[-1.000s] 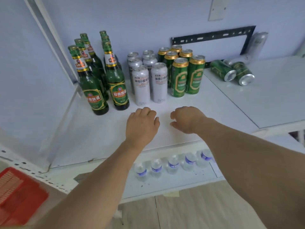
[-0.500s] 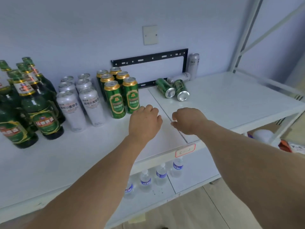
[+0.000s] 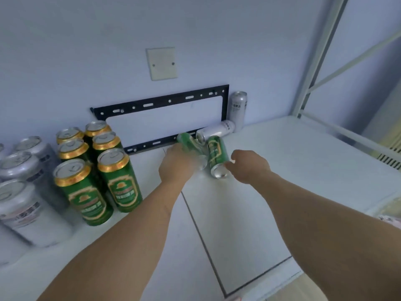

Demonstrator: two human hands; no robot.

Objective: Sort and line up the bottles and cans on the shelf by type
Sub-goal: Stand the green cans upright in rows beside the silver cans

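Both hands have reached the two toppled green cans mid-shelf. Left hand [image 3: 176, 164] grasps one can [image 3: 188, 144]; right hand [image 3: 249, 165] touches the other [image 3: 217, 155], grip unclear. Stragglers next.

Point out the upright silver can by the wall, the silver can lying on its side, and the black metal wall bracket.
Upright silver can [image 3: 238, 109], head view, middle of its side.
Silver can lying on its side [image 3: 217, 131], head view, its body.
Black metal wall bracket [image 3: 160, 102], head view, top bar.
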